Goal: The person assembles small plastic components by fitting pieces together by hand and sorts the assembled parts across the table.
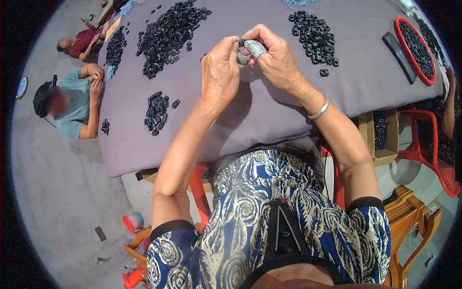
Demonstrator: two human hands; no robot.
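above the table [279, 120] in the head view, the left hand [221, 74] and right hand [279, 60] meet, fingers bent, pinching a small black piece [241, 43] mostly hidden by fingertips. speckled grey wraps [256, 47] cover some digits. around lie piles of black parts [168, 33]; far right, a red basin [398, 25].

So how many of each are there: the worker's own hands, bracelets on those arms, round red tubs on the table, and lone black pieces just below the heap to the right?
Left hand and right hand: 2
Silver bracelet: 1
Red tub: 1
Lone black piece: 1
Total: 5
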